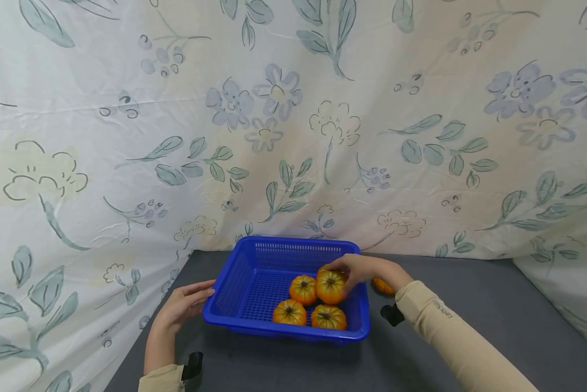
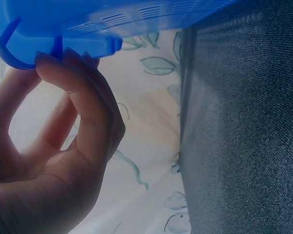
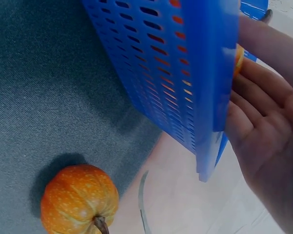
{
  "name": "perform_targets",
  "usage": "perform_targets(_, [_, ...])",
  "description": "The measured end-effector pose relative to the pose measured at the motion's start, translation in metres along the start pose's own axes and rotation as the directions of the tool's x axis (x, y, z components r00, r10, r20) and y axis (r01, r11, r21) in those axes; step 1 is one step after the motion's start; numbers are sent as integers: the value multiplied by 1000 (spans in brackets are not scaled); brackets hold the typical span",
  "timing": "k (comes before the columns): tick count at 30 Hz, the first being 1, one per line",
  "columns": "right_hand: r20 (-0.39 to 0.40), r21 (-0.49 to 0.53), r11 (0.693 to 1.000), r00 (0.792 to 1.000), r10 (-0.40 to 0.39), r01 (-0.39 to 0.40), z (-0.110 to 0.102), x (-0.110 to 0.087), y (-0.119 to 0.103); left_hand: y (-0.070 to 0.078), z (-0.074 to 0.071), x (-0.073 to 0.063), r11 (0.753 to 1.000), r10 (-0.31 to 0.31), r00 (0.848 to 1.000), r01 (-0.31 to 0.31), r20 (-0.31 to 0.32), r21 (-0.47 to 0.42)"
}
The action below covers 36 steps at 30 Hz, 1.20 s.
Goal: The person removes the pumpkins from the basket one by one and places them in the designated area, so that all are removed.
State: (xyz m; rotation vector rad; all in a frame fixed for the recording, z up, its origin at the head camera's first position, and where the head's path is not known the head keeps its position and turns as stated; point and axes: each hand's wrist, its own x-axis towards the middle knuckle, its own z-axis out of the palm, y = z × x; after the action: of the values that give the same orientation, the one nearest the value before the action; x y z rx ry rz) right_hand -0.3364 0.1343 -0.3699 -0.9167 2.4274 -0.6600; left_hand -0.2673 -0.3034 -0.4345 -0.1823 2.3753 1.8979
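A blue plastic basket (image 1: 254, 329) with slotted walls stands on the dark table, several small orange pumpkins inside it, mostly toward its right side. My left hand (image 1: 183, 305) pinches the basket's left rim; in the left wrist view its curled fingertips (image 2: 51, 66) are at the underside of the rim. Over the basket's right side, my right hand (image 1: 359, 269) grips a pumpkin (image 1: 330, 288) from above, beside another pumpkin (image 1: 303, 289). Two more, a front-left pumpkin (image 1: 289, 312) and a front-right pumpkin (image 1: 328, 317), lie nearer the front wall. In the right wrist view the basket wall hides most of the gripped pumpkin.
Outside the basket, one more pumpkin (image 3: 79, 200) lies on the dark cloth surface (image 3: 49, 107), to the right of the basket and partly behind my right forearm in the head view. A floral curtain (image 1: 293, 130) hangs along the table's back edge and sides.
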Motion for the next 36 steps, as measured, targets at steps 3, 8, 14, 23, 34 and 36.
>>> perform_targets(3, [-22, 1, 1000, 1000, -20, 20, 3, 0, 2, 0, -1, 0, 1000, -1, 1000, 1, 5, -3])
perform_targets(8, [-37, 23, 998, 998, -50, 51, 5, -1, 5, 0, 0, -1, 1000, -9, 1000, 9, 9, -8])
perform_targets(14, [-61, 79, 995, 997, -54, 59, 6, -2, 9, 0, 0, -1, 1000, -2, 1000, 2, 7, 3])
perform_targets(23, [-140, 179, 982, 990, -34, 59, 6, -7, 15, 0, -1, -2, 1000, 0, 1000, 0, 5, -8])
perform_targets(34, [-222, 264, 962, 975, -10, 70, 1, -24, 16, 1, -1, -2, 1000, -13, 1000, 13, 14, -11])
perform_targets(36, [-238, 274, 959, 971, -9, 76, 0, -28, 17, 1, -1, -2, 1000, -12, 1000, 12, 20, -12])
